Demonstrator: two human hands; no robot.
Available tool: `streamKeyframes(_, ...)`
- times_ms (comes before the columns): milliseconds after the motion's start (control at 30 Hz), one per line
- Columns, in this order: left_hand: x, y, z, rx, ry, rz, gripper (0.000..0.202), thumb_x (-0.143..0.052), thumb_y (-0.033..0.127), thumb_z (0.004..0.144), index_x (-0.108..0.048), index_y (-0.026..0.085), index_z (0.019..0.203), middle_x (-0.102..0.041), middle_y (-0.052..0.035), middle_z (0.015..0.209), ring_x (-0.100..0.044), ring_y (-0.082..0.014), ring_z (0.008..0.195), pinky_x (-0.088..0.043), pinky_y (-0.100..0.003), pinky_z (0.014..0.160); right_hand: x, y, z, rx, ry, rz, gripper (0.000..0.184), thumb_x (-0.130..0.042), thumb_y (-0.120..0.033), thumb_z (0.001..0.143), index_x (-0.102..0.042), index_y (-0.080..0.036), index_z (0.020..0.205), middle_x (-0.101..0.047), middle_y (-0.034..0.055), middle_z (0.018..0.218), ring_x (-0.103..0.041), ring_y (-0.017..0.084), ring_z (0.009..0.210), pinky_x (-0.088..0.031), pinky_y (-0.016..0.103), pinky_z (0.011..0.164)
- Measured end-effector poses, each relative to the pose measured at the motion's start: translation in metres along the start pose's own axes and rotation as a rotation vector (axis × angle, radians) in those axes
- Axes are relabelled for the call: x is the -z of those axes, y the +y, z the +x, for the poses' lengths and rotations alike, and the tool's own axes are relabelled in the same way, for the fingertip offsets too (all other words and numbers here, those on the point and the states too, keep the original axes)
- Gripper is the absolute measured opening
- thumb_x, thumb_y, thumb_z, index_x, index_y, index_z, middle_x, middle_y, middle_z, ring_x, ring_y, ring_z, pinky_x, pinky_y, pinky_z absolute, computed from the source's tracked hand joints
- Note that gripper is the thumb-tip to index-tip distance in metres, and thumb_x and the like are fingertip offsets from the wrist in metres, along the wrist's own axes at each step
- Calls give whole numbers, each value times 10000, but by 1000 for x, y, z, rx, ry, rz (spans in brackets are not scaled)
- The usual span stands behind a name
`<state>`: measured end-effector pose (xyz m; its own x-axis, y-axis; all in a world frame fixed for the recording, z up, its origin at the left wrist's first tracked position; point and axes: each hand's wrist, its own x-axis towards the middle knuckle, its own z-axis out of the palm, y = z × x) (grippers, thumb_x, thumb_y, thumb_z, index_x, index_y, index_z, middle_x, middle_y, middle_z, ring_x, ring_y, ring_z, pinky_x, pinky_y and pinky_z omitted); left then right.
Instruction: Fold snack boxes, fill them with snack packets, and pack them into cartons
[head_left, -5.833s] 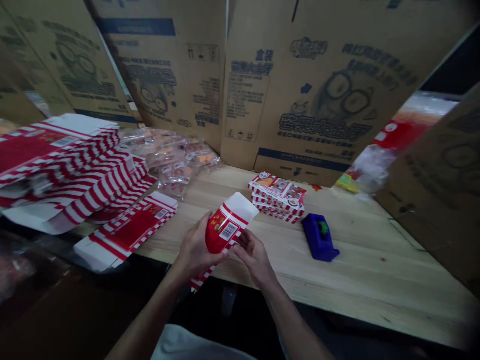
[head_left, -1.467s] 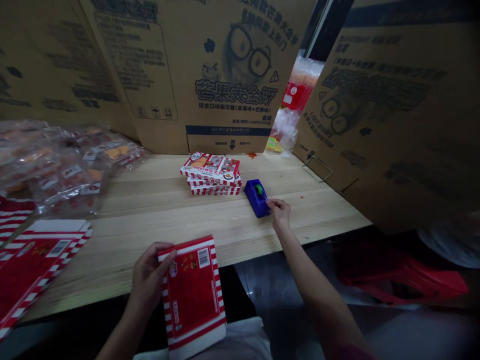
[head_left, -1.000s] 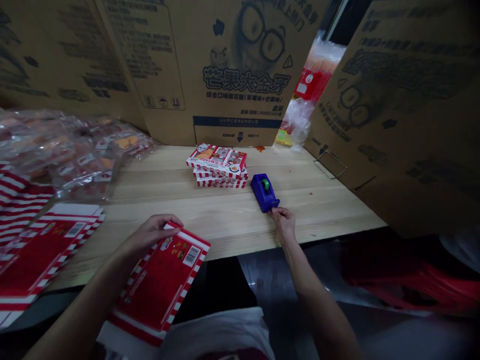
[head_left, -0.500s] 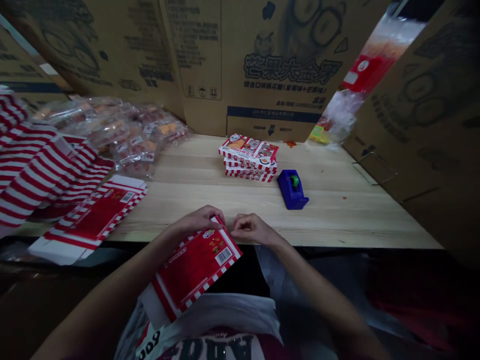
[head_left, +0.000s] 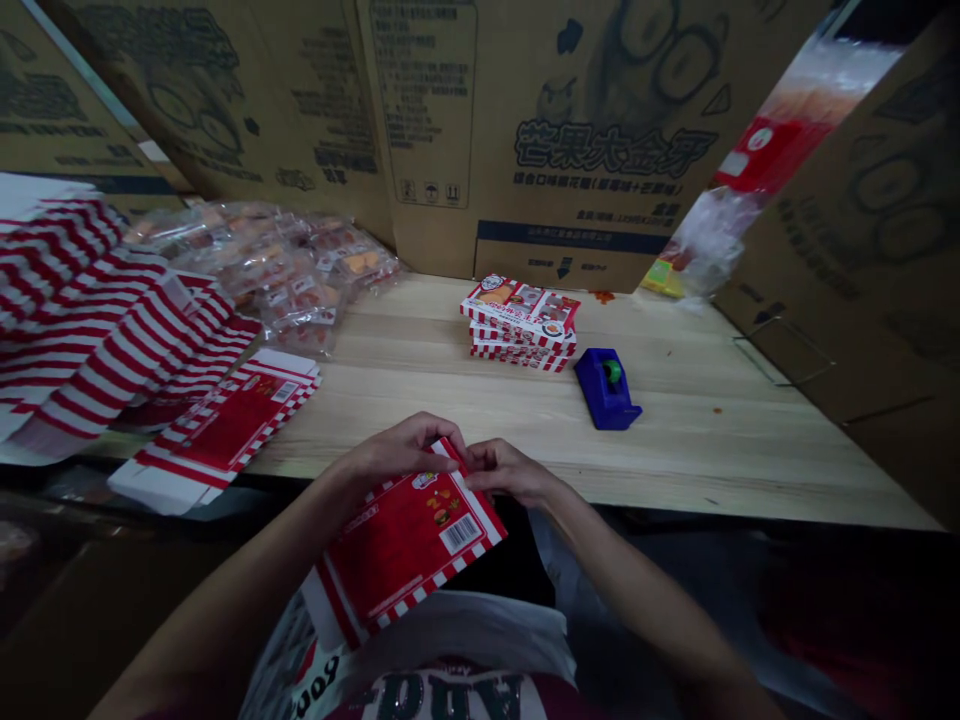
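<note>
A red and white striped carton (head_left: 405,540) with a barcode is tilted over my lap, below the table's front edge. My left hand (head_left: 412,447) grips its upper end, thumb on the printed face and fingers behind. Close beside it, my right hand (head_left: 510,470) has its fingers curled together at the carton's upper right edge. What those fingertips pinch, if anything, is hidden. Past my hands on the table stand a short stack of filled cartons (head_left: 521,322) and a blue tape dispenser (head_left: 606,388) with a green core.
Flat striped cartons (head_left: 112,320) are heaped at the left, with one red flat carton (head_left: 232,420) overhanging the front edge. Clear packets of food (head_left: 292,260) lie behind them. Large cardboard boxes (head_left: 600,130) wall the back and right; a plastic bag (head_left: 705,230) sits in the corner.
My right hand has moved from just beside the carton onto its upper edge. My left hand keeps its grip. The whole view has shifted slightly left, so things appear further right.
</note>
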<state>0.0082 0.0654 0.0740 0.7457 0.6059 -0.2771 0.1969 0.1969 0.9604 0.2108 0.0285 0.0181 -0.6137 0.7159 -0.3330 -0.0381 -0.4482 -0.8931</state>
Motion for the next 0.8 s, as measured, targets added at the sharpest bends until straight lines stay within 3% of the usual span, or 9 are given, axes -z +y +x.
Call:
streamKeyframes(100, 2, 11, -7, -36, -11, -122, 269, -800, 294, 648, -713, 116, 830, -693, -30, 729, -588, -117, 616, -447, -203, 598, -11, 6, 4, 4, -130, 340, 515, -873, -493, 480, -701, -165, 837, -701, 10, 747, -626, 147, 636, -502, 283, 665)
streamKeyframes(167, 11, 12, -14, -75, 78, -193, 296, -833, 291, 588, -712, 112, 791, -680, -33, 693, -584, -121, 585, -446, -207, 568, -14, 9, 12, 30, -115, 466, 503, -875, -475, 509, -717, -174, 881, -727, 28, 821, -654, 163, 703, -515, 298, 739)
streamKeyframes(233, 25, 5, -24, -127, 341, -284, 344, -842, 309, 551, -697, 121, 800, -662, -29, 673, -576, -127, 549, -440, -216, 525, -7, 8, 26, 58, -58, 484, 403, -845, -428, 603, -721, -181, 897, -729, 30, 831, -653, 156, 702, -515, 288, 734)
streamKeyframes(367, 48, -33, -54, -257, 1158, -396, 396, -766, 400, 599, -630, 167, 888, -653, -30, 796, -616, -162, 648, -504, -281, 624, 28, -15, 69, 142, 135, 341, 273, -788, -433, 687, -706, -186, 766, -698, 31, 753, -624, 145, 661, -495, 268, 659)
streamKeyframes(433, 48, -61, -70, -285, 1385, -383, 374, -712, 427, 645, -591, 188, 907, -626, -24, 870, -625, -183, 768, -515, -328, 741, 41, -32, 98, 178, 265, 213, 302, -799, -461, 643, -679, -190, 703, -685, 32, 744, -620, 151, 690, -490, 270, 660)
streamKeyframes(533, 37, -103, -90, -236, 1584, -190, 380, -736, 356, 630, -592, 197, 944, -597, -56, 991, -587, -270, 1017, -458, -446, 935, 41, -55, 153, 196, 338, 55, 314, -801, -452, 588, -661, -191, 690, -678, 37, 755, -615, 162, 725, -485, 276, 661)
streamKeyframes(600, 30, -124, -98, -155, 1587, 337, 398, -696, 325, 692, -605, 193, 1057, -549, -129, 1222, -488, -340, 1220, -372, -538, 1035, 27, -67, 199, 199, 328, -9, 279, -795, -397, 576, -651, -180, 677, -662, 36, 733, -606, 160, 713, -471, 264, 634)
streamKeyframes(667, 30, -137, -102, -64, 1411, 848, 485, -673, 323, 738, -576, 206, 1198, -443, -177, 1420, -345, -401, 1360, -229, -644, 1093, 6, -78, 249, 218, 333, -64, 236, -772, -338, 586, -638, -177, 693, -642, 24, 718, -598, 154, 702, -456, 247, 606)
streamKeyframes(800, 49, -152, -92, 87, 985, 1269, 909, -759, 453, 658, -375, 226, 1450, -285, -238, 1541, -180, -489, 1420, -90, -746, 1079, -39, -101, 345, 293, 395, -108, 252, -688, -283, 670, -618, -206, 899, -610, -23, 720, -561, 123, 648, -437, 225, 579)
